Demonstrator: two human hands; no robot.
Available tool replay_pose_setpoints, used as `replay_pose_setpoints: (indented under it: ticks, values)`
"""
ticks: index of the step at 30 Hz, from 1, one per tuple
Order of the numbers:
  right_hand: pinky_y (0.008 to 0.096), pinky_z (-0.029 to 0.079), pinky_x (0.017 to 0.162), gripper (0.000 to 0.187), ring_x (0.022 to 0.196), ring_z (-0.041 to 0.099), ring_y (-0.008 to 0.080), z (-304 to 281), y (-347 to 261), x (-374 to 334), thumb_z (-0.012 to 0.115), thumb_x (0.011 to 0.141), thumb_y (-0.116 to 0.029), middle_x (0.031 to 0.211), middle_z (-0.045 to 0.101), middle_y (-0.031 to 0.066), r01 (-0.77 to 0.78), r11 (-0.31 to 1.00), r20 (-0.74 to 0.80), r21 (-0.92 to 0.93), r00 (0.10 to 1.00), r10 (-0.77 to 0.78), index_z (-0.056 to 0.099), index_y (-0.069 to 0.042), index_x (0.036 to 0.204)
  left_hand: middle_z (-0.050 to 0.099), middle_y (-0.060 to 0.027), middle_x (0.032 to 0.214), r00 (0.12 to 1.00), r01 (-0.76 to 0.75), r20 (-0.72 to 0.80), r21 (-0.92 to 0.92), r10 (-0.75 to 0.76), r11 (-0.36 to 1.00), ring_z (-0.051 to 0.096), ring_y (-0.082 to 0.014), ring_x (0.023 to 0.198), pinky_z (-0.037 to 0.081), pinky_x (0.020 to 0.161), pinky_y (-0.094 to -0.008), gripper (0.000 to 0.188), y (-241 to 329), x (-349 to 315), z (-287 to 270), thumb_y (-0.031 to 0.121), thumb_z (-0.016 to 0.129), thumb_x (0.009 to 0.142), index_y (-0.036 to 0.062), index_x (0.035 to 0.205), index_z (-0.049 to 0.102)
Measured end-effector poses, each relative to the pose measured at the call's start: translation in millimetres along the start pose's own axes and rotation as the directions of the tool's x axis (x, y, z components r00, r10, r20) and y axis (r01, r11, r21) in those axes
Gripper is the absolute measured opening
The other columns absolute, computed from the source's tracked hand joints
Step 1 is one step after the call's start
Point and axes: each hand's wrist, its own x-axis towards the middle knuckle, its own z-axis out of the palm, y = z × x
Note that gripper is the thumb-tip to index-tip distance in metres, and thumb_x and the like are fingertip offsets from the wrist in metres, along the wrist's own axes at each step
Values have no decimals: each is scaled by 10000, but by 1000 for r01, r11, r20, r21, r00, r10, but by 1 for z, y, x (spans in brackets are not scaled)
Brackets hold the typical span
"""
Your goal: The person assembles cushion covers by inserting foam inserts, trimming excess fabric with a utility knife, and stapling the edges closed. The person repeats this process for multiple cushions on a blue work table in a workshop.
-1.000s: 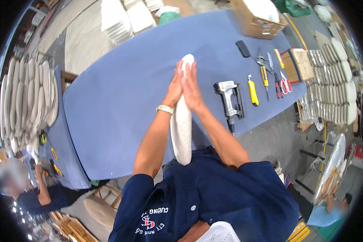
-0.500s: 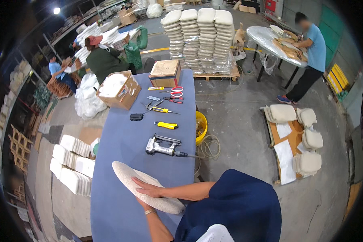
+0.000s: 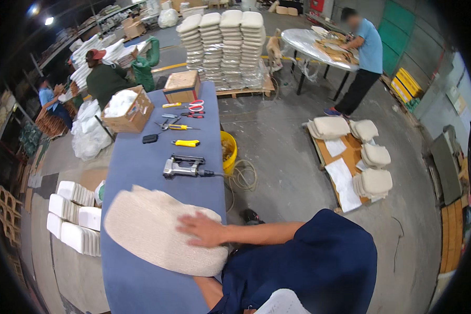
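A beige, fabric-covered seat cushion [image 3: 152,230] lies over the near part of the blue-covered table, its broad face turned up. Along its far edge the cover looks ragged. My right hand [image 3: 203,229] rests on top of the cushion, fingers spread and slightly blurred. My left forearm [image 3: 209,290] runs beneath the near edge, and the cushion hides that hand and its fingers. Just beyond the cushion lies a silver staple gun [image 3: 183,166] with its air hose attached.
Farther up the table [image 3: 128,172] are a yellow utility knife [image 3: 186,143], a screwdriver [image 3: 180,127], red-handled scissors [image 3: 196,105] and two boxes. A yellow bucket [image 3: 228,153] stands at the right edge. Cushion stacks [image 3: 222,49] and co-workers are around.
The cushion has gone from tilted on edge to showing its broad face upward. My right hand's fingers have spread on it, and my left hand has passed out of sight underneath. The view has shifted right.
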Motion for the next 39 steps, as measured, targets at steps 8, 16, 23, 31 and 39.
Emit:
replay_pose_setpoints:
  ticks: [8, 16, 23, 31, 39]
  values:
    - [391, 386, 1150, 871, 1350, 513, 278, -124, 36, -72, 761, 917, -409, 1457, 546, 152, -160, 401, 45, 902, 959, 281, 318, -53, 1577, 547, -141, 1451, 996, 87, 18, 80, -88, 993, 557, -320, 1294, 507, 1047, -442, 664, -9, -7, -1, 540, 388, 1071, 39, 1507, 428]
    - [395, 410, 1127, 858, 1323, 526, 246, -135, 120, -177, 838, 858, -346, 1425, 560, 137, 43, 200, -146, 979, 829, 540, 400, -21, 1520, 554, -139, 1445, 979, 179, 57, 236, -197, 955, 558, -324, 1293, 507, 1046, -443, 657, -11, 11, 66, 533, 405, 1068, 39, 1499, 438]
    - [385, 450, 1085, 725, 1284, 564, 239, -152, 180, -247, 795, 909, -308, 1383, 593, 154, 225, -168, 14, 960, 561, 828, 465, 4, 1474, 561, -138, 1439, 856, 293, 232, 516, -461, 805, 560, -328, 1292, 506, 1045, -443, 650, -55, 65, 251, 528, 419, 1065, 38, 1492, 446]
    - [473, 574, 960, 634, 1146, 675, 308, -132, 237, -301, 748, 946, -269, 1311, 637, 206, 548, -287, 288, 785, 87, 954, 490, 56, 1426, 569, -137, 1432, 422, 403, 413, 712, -807, 575, 561, -333, 1292, 505, 1044, -444, 643, -186, 103, 482, 521, 435, 1062, 37, 1484, 456]
    - [492, 591, 929, 534, 1110, 675, 356, 38, 286, -388, 725, 939, -122, 1247, 655, 205, 713, 241, 372, 659, -587, 719, 495, 79, 1377, 623, -151, 1368, 524, 313, 225, 846, -822, 431, 641, -327, 1184, 506, 997, -436, 556, -186, 175, 528, 474, 520, 1052, 60, 1419, 473]
